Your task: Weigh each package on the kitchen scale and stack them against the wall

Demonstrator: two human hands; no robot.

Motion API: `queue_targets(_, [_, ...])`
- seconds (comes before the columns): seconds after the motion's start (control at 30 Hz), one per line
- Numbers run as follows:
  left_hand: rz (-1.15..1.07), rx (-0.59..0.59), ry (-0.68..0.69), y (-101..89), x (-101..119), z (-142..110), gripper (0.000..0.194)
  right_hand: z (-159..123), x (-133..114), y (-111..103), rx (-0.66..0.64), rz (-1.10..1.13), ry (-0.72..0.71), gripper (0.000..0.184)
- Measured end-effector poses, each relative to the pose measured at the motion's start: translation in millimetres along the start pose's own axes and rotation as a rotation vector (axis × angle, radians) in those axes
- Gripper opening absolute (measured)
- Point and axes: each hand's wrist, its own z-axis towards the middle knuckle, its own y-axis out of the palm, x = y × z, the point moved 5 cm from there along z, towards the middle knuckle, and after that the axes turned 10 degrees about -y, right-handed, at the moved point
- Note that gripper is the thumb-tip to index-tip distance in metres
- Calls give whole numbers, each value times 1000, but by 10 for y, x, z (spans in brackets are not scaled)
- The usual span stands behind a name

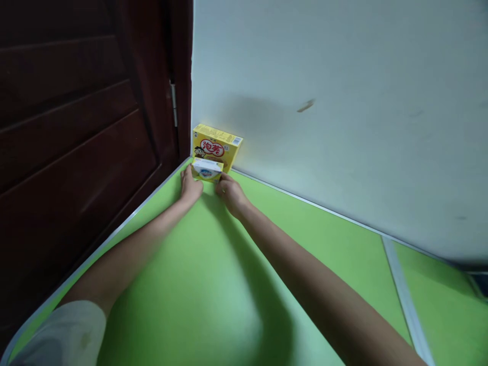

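A small white and yellow box (pixel 207 171) with a blue shield logo is low in the corner. Right behind it a larger yellow box (pixel 229 148) with red lettering and a cartoon figure leans against the wall. My left hand (pixel 190 185) grips the small box at its left end. At the right end, my right hand (pixel 231 192) has its fingers closed on the same box. Part of the larger box's front is hidden by the small one.
A dark brown panelled door (pixel 76 127) with a metal hinge (pixel 174 104) rises on the left. The pale wall (pixel 343 101) meets the green surface (pixel 183 284) on the right. A light strip (pixel 404 295) crosses that surface at the right.
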Motion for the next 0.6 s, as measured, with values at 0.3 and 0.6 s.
queue_targets(0.3, [-38, -565, -161, 105, -92, -2183, 89, -2044, -803, -791, -37, 21, 206, 64])
queue_targets(0.6, [-10, -968, -105, 11, 39, -4199, 89, -4240, -1500, -1328, 162, -130, 328, 73])
